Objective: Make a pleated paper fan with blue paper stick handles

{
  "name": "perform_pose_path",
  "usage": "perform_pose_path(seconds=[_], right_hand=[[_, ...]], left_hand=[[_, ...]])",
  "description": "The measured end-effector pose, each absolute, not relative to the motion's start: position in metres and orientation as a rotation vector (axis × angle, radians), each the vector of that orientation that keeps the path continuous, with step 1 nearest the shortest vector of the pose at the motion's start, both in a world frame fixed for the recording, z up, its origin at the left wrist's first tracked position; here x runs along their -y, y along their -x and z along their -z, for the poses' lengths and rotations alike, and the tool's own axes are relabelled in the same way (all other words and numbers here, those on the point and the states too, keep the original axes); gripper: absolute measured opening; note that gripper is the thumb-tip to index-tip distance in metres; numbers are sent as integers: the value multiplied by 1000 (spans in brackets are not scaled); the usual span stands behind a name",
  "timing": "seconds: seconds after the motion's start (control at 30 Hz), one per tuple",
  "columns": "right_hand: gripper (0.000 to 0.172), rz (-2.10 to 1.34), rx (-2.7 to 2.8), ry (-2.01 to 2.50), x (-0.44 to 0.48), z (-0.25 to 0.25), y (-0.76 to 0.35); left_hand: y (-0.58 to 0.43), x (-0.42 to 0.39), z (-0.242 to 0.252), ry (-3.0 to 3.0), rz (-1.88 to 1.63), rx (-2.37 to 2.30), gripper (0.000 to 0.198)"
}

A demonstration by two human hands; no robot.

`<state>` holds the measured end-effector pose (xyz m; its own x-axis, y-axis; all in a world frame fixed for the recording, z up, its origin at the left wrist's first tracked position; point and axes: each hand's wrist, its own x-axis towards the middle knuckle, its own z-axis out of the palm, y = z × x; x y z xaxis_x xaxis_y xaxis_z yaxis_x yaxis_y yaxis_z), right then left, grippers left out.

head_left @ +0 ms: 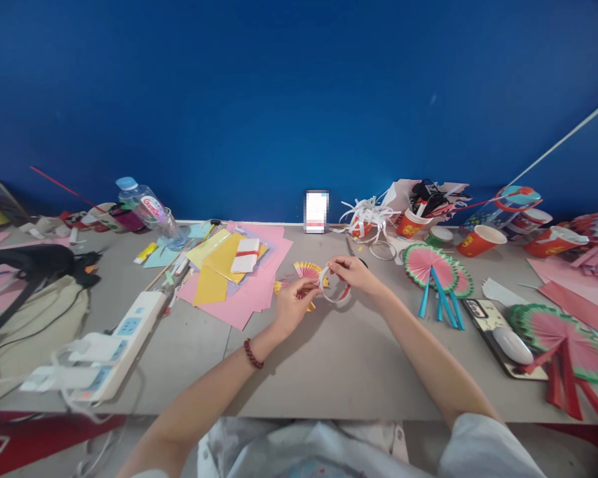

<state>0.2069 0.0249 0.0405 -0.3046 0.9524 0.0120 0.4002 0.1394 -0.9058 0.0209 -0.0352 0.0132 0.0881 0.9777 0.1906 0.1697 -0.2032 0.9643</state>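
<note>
A roll of white tape (337,301) with a red patch on its ring is up in front of me over the desk. My right hand (351,273) pinches its top right rim between thumb and fingers. My left hand (298,304), a beaded bracelet at its wrist, has its fingertips closed on the roll's left edge; whether they grip a loose tape end is too small to tell. Behind the hands lies a folded paper fan (307,269) in pink and yellow, partly hidden by my left hand and the roll.
Pink and yellow paper sheets (212,285) lie left of centre, near a power strip (134,325) and a plastic bottle (152,209). A phone (316,212) leans on the blue wall. Rightward are watermelon-coloured paper fans (428,265), paper cups (481,241) and a mouse (512,345).
</note>
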Motion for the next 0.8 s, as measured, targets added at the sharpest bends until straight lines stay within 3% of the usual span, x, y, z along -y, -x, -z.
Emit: perform_pose_path(seconds=[0.3, 0.4, 0.57, 0.8], right_hand=[[30, -1119, 1877, 1438, -10, -28, -228], [21, -816, 1936, 1488, 3, -14, -235], [26, -230, 2004, 1522, 37, -3, -226], [21, -489, 1976, 1509, 60, 6, -205]], left_hand=[[-18, 33, -20, -1910, -1209, -1193, 14], [-20, 35, -15, -1942, -1127, -1197, 14], [-21, 35, -11, -1990, -1037, -1219, 13], [-22, 34, -7, -1914, -1059, -1186, 15]])
